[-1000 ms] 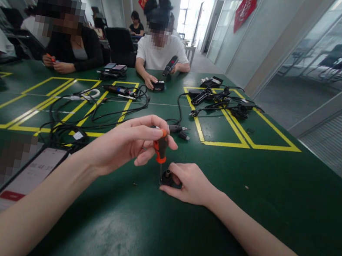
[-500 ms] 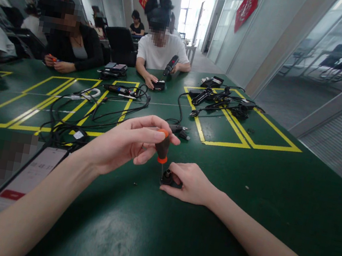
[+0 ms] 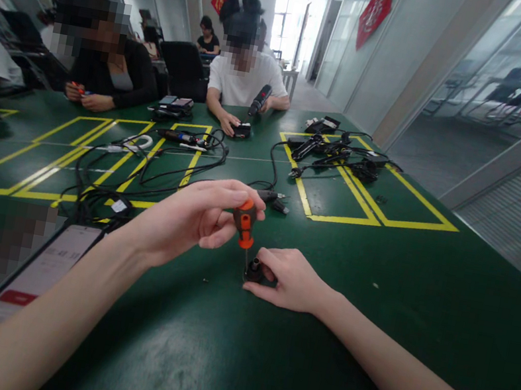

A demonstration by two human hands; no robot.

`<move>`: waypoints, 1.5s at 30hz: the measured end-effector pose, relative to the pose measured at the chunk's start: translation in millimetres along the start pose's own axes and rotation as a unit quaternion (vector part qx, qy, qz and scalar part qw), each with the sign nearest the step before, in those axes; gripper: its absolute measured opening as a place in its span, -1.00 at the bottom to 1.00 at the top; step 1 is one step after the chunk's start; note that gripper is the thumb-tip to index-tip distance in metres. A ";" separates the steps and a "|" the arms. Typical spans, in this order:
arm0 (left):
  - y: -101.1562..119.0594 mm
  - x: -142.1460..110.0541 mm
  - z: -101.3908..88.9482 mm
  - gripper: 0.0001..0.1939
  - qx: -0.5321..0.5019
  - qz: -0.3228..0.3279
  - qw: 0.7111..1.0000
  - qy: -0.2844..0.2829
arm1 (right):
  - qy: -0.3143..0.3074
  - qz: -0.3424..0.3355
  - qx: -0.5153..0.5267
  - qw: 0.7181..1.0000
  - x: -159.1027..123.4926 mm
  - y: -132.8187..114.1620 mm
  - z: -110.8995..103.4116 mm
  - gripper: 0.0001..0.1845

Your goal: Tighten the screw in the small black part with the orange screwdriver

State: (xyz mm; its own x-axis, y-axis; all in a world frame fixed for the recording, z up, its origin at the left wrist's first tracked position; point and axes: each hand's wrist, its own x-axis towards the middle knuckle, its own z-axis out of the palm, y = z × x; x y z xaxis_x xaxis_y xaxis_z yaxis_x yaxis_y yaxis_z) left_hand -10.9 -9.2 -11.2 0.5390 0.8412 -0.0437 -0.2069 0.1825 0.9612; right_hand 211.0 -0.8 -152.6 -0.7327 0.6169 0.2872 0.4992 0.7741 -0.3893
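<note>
My left hand (image 3: pixel 209 213) is closed around the top of a small screwdriver (image 3: pixel 246 221) with an orange and dark handle. The screwdriver points down, leaning slightly, and its thin shaft reaches the left side of a small black part (image 3: pixel 254 271). That part lies on the green table and has a short round metal-lined tube sticking up. My right hand (image 3: pixel 288 279) pinches the part from the right, its fingers hiding much of it. Whether the tip sits in a screw is too small to tell.
A phone (image 3: pixel 43 271) lies at the left near my forearm. Black cables (image 3: pixel 98 200) and a plug (image 3: pixel 273 197) are beyond my left hand; more cables (image 3: pixel 366 166) lie at the back right. A co-worker (image 3: pixel 245 78) across the table holds a dark tool.
The screwdriver handle has turned in my left fingers, showing more orange, and its top has shifted slightly left. My right hand and the black part stay in place.
</note>
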 end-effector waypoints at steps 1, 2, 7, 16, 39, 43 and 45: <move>-0.6 0.3 -0.1 -0.74 -0.002 0.000 1.000 0.000 | 0.000 -0.001 0.001 1.000 -0.1 0.2 0.0 -0.63; -1.0 0.5 -0.2 -0.74 -0.005 0.000 1.000 0.000 | -0.001 -0.002 0.002 1.000 -0.2 0.3 0.1 -0.63; -1.1 -0.5 -0.6 -0.74 -0.012 -0.001 1.000 0.014 | -0.002 0.000 0.004 1.000 0.1 0.1 0.1 -0.64; -1.0 -2.8 -2.0 -0.79 0.007 -0.006 1.000 -0.017 | 0.001 -0.002 0.000 1.000 -0.2 0.7 0.2 -0.64; -1.2 -0.5 -1.6 -0.83 -0.013 0.025 0.999 -0.029 | 0.009 -0.007 0.008 1.000 -0.5 1.4 1.2 -0.64; -1.5 0.4 -1.9 -0.83 -0.020 0.018 0.999 -0.041 | 0.007 -0.006 0.012 1.000 0.0 1.0 0.8 -0.65; -2.0 -0.3 -3.3 -0.82 -0.014 0.009 0.999 -0.028 | 0.006 -0.005 0.007 1.000 0.1 0.5 0.6 -0.65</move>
State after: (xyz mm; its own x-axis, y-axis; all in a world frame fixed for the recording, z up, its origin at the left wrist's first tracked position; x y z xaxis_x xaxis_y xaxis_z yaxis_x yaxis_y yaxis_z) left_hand -13.4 -8.1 -14.1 0.5799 0.8146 -0.0100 -0.2396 0.1823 0.9536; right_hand 210.9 -0.5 -153.3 -0.7320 0.6105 0.3026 0.4847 0.7787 -0.3985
